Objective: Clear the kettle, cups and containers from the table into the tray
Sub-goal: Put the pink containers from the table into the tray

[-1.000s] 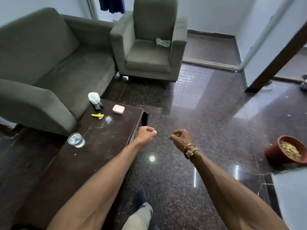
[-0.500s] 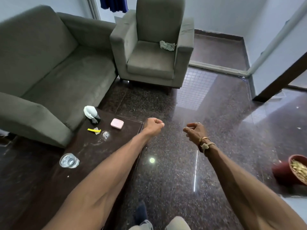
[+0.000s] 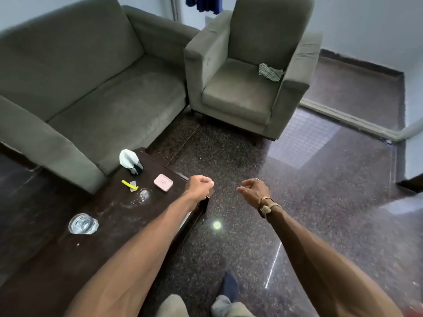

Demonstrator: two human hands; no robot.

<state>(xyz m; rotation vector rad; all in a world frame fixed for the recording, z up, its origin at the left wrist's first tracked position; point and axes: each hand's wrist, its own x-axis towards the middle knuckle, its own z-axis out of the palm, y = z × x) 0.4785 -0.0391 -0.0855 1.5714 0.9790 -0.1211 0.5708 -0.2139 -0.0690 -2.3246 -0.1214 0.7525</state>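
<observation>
A dark wooden coffee table (image 3: 68, 259) fills the lower left. On it stand a clear glass (image 3: 82, 224) near the left edge, a second clear glass (image 3: 143, 195) further back, a pink box (image 3: 163, 182), a yellow strip (image 3: 129, 184) and a black holder with white tissue (image 3: 131, 161). My left hand (image 3: 201, 186) is a closed fist over the table's far right corner, holding nothing. My right hand (image 3: 254, 191), with bracelets at the wrist, hovers over the floor with fingers curled, empty. No kettle or tray is in view.
A grey sofa (image 3: 96, 88) runs along the left, close behind the table. A grey armchair (image 3: 247, 72) with a crumpled cloth (image 3: 270, 72) stands at the back. Dark polished floor (image 3: 309, 191) spreads to the right. My feet (image 3: 229, 287) show at the bottom.
My view has swung right and forward, so the sofa and armchair sit lower and nearer. Both hands stay curled and empty, raised a little further out. The red pot has left the frame.
</observation>
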